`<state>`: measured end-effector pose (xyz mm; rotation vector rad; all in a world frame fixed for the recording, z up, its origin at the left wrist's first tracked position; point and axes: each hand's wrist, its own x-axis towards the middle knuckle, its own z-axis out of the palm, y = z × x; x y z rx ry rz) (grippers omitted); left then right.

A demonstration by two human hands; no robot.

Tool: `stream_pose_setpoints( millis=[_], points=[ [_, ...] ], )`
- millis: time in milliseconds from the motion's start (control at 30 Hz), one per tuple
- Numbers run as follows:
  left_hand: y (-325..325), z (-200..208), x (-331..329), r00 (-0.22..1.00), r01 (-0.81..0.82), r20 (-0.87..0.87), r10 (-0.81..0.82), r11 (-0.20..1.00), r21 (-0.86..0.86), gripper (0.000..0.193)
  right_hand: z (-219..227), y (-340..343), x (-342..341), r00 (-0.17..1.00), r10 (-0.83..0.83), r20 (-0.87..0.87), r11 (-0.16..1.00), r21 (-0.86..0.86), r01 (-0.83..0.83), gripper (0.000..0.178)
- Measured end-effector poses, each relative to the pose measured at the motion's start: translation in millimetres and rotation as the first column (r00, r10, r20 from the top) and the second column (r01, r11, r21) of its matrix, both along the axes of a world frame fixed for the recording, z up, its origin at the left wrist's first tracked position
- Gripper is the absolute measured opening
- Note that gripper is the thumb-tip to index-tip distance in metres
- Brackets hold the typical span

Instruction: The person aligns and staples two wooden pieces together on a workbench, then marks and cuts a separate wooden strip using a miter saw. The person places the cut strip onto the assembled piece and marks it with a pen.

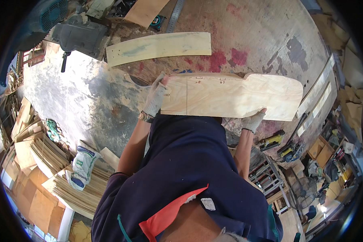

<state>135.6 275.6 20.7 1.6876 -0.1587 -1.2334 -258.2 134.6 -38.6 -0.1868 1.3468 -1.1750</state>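
Fingers of the left hand pinch the pale board at its left end; the right hand pinches its lower right edge, some fingers hidden. The board is mid-frame, over the table. Best hold both ends firmly and level.

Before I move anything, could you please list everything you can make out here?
Shaped board: one, pale wood, centre, held
Curved strip: one, pale yellow, beyond the board
Work surface: one, brownish, red-stained, beneath the strip
Ruler: one, grey, top
Tape measure: one, blue-black, left of the ruler
Stacked sheets: uncounted, tan, left
Bag: one, white-blue-green, on the sheets
Tools: two, yellow-black, right
Fan: one, dark, lower right
Edge clutter: uncountable, mixed, rim
Left hand: one, pale glove, board's left end
Right hand: one, pale glove, board's near edge
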Motion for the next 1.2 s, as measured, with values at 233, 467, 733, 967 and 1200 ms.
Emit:
stream_pose_setpoints(
  millis=[233,467,733,967,1200],
  points=[
    [-20.7,-8.2,19.5,0.974,-0.223,-0.031,0.223,0.975,0.001,0.031,-8.9,13.2,-6.3,0.994,-0.106,-0.009,0.994,0.035,0.106,0.074],
    [7.9,8.6,61.9,0.985,-0.149,0.056,0.161,0.973,-0.176,0.025,-10.1,2.4,-19.6,0.994,-0.092,0.061,0.996,0.026,0.09,0.074],
    [12.1,-37.6,14.2,0.893,-0.372,-0.287,0.348,0.928,-0.034,0.015,-24.2,-77.4,23.5,0.969,-0.147,0.201,0.987,0.1,0.129,0.074],
    [32.1,-27.4,-9.4,0.907,-0.308,-0.281,0.314,0.949,0.068,0.024,-2.2,-75.8,55.3,0.95,0.007,0.311,0.96,0.265,-0.094,0.04],
    [39.3,-18.3,16.5,0.925,-0.233,-0.295,0.24,0.971,0.062,0.024,47.8,8.5,178.5,0.127,0.8,-0.586,0.26,0.147,-0.954,0.056]
  ],
)
